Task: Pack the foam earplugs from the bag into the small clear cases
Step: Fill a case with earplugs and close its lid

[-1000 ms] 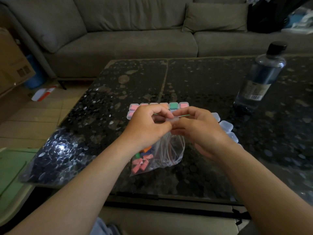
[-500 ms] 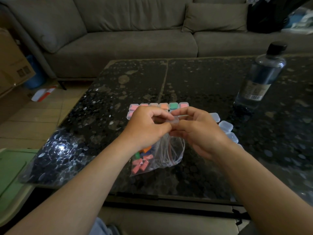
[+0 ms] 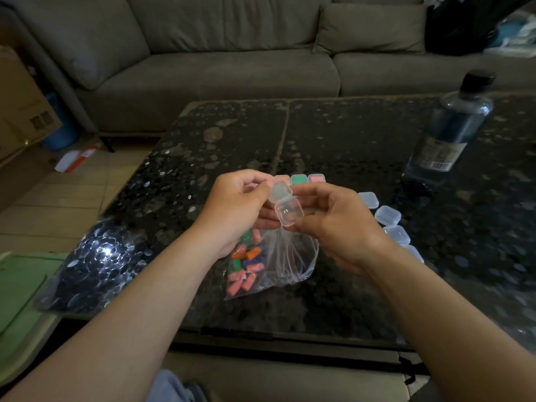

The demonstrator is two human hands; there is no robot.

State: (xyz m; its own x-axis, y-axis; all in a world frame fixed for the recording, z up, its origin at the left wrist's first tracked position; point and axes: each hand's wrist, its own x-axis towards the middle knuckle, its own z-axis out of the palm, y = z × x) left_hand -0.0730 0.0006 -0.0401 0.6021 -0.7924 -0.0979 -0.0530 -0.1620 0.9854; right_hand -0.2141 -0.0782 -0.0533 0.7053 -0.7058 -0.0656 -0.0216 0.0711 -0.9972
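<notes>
A small clear case [image 3: 288,211] is held between both hands above the table, its lid [image 3: 280,192] swung up and open. My right hand [image 3: 339,227] grips the case's base with thumb and fingers. My left hand [image 3: 236,208] pinches the lid side. Just below them lies a clear plastic bag [image 3: 278,261] with pink, green, orange and blue foam earplugs [image 3: 245,266] bunched in its left part. Behind the hands stands a row of filled cases [image 3: 298,179]. Several empty shut cases [image 3: 387,215] lie to the right.
The dark speckled glass table [image 3: 333,134] carries a water bottle [image 3: 451,132] with a black cap at the right. A grey sofa [image 3: 232,62] runs along the back. A cardboard box [image 3: 23,111] stands on the floor at the left, a green surface [image 3: 17,288] lower left.
The hands have lifted slightly off the bag and the clear case's lid has come open between them; earlier the fingers hid the case.
</notes>
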